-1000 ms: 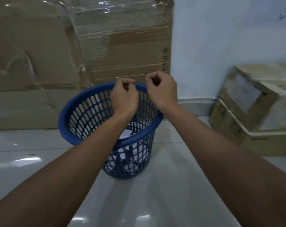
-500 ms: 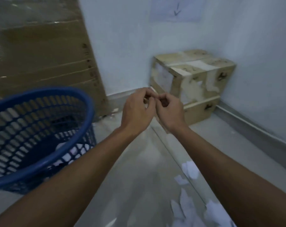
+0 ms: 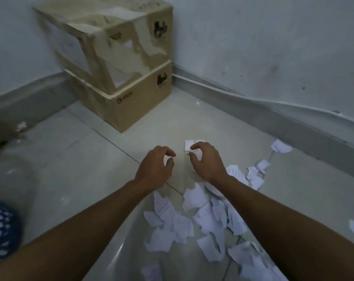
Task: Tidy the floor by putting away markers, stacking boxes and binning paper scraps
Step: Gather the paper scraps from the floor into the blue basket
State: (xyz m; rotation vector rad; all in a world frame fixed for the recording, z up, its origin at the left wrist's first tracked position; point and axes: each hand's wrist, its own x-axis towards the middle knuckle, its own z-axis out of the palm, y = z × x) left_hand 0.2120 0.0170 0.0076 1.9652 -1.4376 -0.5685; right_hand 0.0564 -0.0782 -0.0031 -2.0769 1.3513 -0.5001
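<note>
Now, with my left hand (image 3: pixel 154 167) loosely clawed and empty just left of the paper scraps (image 3: pixel 192 216), my right hand (image 3: pixel 206 162) curls over the pile's far-end scrap (image 3: pixel 189 146), pinched or not I cannot tell, to gather a load for the blue basket (image 3: pixel 1 230) well left of the pile.

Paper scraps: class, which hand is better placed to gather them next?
Right: the right hand sits at the paper scraps, most lying under its arm; the left hand hovers off to their side.
</note>
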